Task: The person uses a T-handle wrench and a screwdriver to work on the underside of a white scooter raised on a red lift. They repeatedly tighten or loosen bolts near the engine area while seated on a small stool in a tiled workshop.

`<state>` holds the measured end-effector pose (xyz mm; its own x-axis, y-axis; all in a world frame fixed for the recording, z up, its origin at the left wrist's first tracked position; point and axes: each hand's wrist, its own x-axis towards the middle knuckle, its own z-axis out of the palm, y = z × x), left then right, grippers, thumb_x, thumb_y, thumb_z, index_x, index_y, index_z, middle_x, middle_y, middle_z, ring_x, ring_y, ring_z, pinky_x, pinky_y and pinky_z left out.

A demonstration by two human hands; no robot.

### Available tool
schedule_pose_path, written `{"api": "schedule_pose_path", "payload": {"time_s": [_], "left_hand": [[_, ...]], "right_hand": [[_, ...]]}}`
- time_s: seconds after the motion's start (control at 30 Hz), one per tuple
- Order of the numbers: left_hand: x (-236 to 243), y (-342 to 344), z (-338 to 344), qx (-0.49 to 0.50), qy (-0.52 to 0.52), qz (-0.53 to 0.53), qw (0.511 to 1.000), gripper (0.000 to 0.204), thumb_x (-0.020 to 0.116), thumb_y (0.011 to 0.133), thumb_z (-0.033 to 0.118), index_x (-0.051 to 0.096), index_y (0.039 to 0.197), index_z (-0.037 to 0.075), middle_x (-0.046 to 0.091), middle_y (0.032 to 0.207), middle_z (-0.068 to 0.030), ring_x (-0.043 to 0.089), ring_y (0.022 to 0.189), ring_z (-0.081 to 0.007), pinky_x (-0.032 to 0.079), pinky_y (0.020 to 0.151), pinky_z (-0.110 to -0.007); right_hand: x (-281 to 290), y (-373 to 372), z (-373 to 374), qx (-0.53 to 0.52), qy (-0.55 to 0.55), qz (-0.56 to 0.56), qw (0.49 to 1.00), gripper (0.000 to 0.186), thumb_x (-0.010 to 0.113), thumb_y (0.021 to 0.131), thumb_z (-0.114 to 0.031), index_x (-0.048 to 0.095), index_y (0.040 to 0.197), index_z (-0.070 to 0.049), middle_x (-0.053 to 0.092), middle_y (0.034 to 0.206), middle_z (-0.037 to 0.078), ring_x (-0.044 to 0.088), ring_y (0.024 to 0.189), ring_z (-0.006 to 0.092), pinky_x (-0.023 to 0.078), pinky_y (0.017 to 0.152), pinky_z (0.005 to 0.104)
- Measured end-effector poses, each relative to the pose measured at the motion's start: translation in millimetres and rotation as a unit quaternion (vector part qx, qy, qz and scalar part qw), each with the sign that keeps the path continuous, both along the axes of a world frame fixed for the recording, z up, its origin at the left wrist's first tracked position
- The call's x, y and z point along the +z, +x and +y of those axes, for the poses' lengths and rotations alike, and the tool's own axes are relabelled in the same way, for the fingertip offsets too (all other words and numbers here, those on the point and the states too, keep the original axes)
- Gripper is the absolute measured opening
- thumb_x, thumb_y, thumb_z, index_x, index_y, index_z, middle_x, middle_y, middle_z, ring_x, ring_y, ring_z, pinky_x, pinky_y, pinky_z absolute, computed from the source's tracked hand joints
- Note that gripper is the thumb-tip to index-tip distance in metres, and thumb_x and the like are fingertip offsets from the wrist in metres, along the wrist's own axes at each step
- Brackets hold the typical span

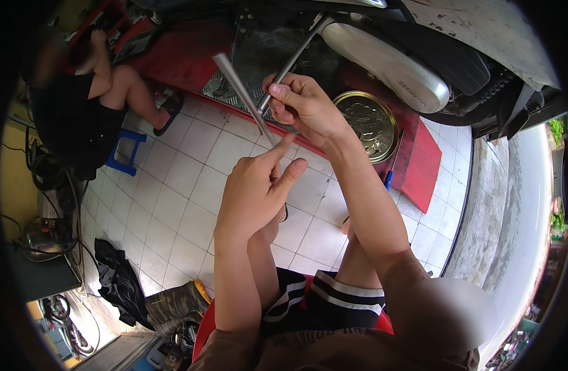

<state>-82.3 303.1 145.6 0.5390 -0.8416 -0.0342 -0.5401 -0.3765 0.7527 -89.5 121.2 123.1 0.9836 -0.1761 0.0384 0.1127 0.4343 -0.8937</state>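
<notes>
My right hand (294,105) has its thumb and fingers closed on a slim metal rod (297,52), whose top reaches the motor scooter's silver exhaust (383,62). A second, wider metal tube (234,80) slants across it, blurred at the top, its lower end meeting my left hand's extended index finger. My left hand (259,185) is lower, thumb apart; its other fingers are mostly hidden, so I cannot tell whether it grips the tube. Behind my right hand lies a round gold-coloured metal tray (362,120), with a blue-handled tool (388,180) beside it.
A red platform (423,179) bears the scooter. At left, another person (67,117) sits near a blue stool (120,161). Cables and machinery (46,238) line the left edge. A dark crumpled cloth (114,275) and a camouflage boot (176,303) lie beside my red seat (203,331).
</notes>
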Motion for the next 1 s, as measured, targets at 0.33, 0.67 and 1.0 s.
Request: {"api": "schedule_pose_path", "payload": {"time_s": [0.33,0.67,1.0], "left_hand": [[0.7,-3.9,-3.3,0.058,-0.079,0.031,0.995,0.065,0.063,0.093,0.025,0.034,0.145,-0.001,0.043,0.053,-0.0012,0.040,0.049,-0.0081,0.035,0.049,-0.024],[8.9,-16.3,-2.3,0.111,-0.073,0.084,0.987,0.049,0.066,0.090,0.020,0.054,0.135,0.008,0.043,0.054,0.0002,0.040,0.049,-0.0056,0.034,0.048,-0.021],[7.9,-9.0,-13.2,0.164,-0.172,0.122,0.964,0.049,0.065,0.090,0.016,0.052,0.135,0.002,0.055,0.063,-0.0038,0.043,0.046,-0.0059,0.036,0.049,-0.021]], "right_hand": [[1.2,-6.7,-6.1,-0.010,0.002,-0.015,1.000,0.027,0.065,0.093,-0.025,0.058,0.101,-0.001,0.051,0.067,-0.002,0.041,0.057,0.0054,0.033,0.052,0.0200],[2.7,-12.0,-12.1,-0.022,0.036,-0.003,0.999,0.024,0.063,0.094,-0.020,0.057,0.102,0.002,0.051,0.067,-0.001,0.041,0.058,0.0057,0.034,0.053,0.0207],[0.9,-14.2,-18.7,-0.009,0.038,-0.002,0.999,0.026,0.062,0.094,-0.019,0.055,0.105,0.004,0.051,0.064,-0.001,0.039,0.054,0.0068,0.032,0.052,0.0209]]}}
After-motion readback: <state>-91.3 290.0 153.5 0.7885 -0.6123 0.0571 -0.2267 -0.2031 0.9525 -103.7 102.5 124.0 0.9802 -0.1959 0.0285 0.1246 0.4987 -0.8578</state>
